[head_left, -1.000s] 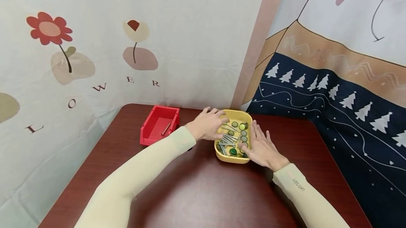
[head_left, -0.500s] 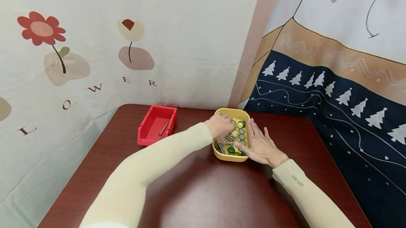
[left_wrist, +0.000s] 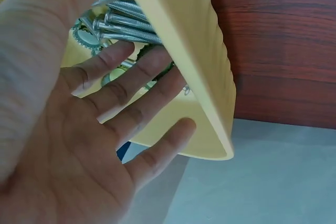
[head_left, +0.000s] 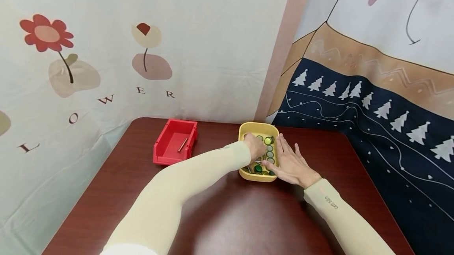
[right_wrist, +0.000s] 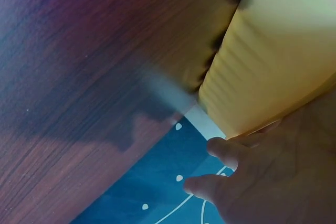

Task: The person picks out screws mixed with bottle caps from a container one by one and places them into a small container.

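Note:
A yellow plastic basket (head_left: 259,178) holds silver nails (left_wrist: 128,19) and bottle caps (head_left: 270,154), some of them green. My left hand (head_left: 255,147) reaches down inside its left half. The left wrist view shows that hand's fingers spread and fairly straight over the nails, with nothing between them; the thumb tip is out of frame there. Flat along the basket's right rim lies my right hand (head_left: 293,165), its fingers extended and its thumb over the edge. In the right wrist view its fingertips sit by the basket's outer wall (right_wrist: 268,66).
To the left stands a red bin (head_left: 164,159) with a single nail (head_left: 182,145) lying in it. Both containers are near the back edge of the dark red wooden table (head_left: 227,215). Printed cloth (head_left: 220,50) hangs behind and to the right.
My left hand has moved right and down from the basket's left rim to inside it, over the nails. The right hand stays at the right rim.

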